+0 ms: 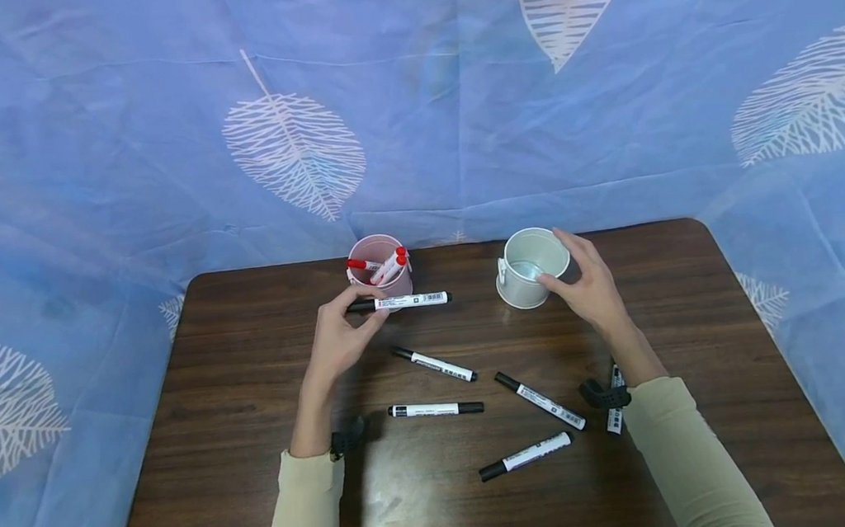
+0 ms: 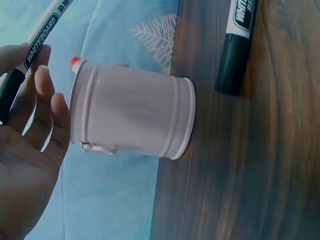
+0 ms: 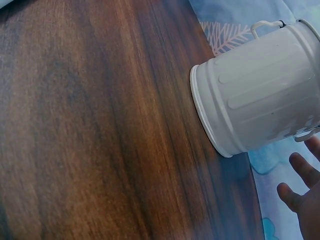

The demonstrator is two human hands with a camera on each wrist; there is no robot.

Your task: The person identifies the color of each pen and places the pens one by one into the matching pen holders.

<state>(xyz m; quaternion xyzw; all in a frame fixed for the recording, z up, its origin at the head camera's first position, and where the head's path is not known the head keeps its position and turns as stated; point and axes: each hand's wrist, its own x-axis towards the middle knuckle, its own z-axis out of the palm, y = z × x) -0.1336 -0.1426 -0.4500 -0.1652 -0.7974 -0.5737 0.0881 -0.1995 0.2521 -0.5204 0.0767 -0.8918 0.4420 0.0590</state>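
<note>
**Two hands at two small buckets, markers scattered between**

Two forearms in pale sleeves reach across a dark wooden bench (image 1: 260, 475). One black marker by the right wrist (image 1: 615, 401) is partly hidden under a dark wrist strap, so only its ends show. The red markers (image 1: 385, 266) standing in the pink bucket (image 1: 381, 271) show only their upper ends.

The left hand (image 1: 339, 336) pinches a black-capped whiteboard marker (image 1: 403, 301) between thumb and fingertips, holding it level just in front of the pink bucket. From the left wrist view the fingers (image 2: 47, 95) curl close beside the bucket wall without clearly touching it.

The right hand (image 1: 588, 283) cups around the white bucket (image 1: 530, 267), fingers loosely spread; from the right wrist view the fingertips (image 3: 300, 170) sit just off its side, so its grip looks released.

Four more black markers lie loose on the bench between the arms (image 1: 434, 364), (image 1: 436, 410), (image 1: 541, 401), (image 1: 524, 456). Both buckets stand near the far edge, against a blue leaf-print cloth (image 1: 294, 141); the near half of the bench offers open room.
</note>
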